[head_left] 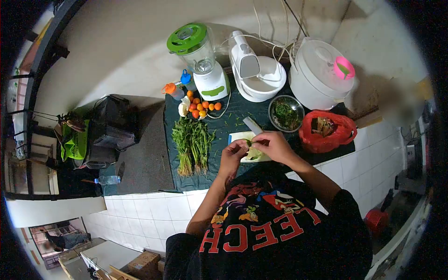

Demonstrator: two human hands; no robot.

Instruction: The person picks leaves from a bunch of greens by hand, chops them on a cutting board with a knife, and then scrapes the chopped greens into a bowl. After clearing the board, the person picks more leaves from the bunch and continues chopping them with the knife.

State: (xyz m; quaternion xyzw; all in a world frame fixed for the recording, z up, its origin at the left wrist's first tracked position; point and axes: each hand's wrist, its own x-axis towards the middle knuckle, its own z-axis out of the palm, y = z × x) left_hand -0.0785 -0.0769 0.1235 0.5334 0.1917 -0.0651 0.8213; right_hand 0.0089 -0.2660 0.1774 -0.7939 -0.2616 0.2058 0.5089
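Observation:
Over the white cutting board (237,136), my left hand (234,153) and my right hand (274,145) come close together with fingers pinched. A small green leafy piece (248,142) is held between their fingertips. Pale green vegetable pieces (254,154) lie on the board just beneath. A knife's broad grey blade (252,125) sticks out past the board's far edge beside my right hand; its handle is hidden. To the left, bunches of leafy greens with roots (190,144) rest on the dark cloth.
Chopped greens fill a glass bowl (285,113), beside a red plastic bag (326,131). Behind stand a blender (205,65), a white stand mixer (254,70) and a white lidded bucket (319,70). Small orange tomatoes (202,113) and a squeeze bottle (173,91) sit at back left.

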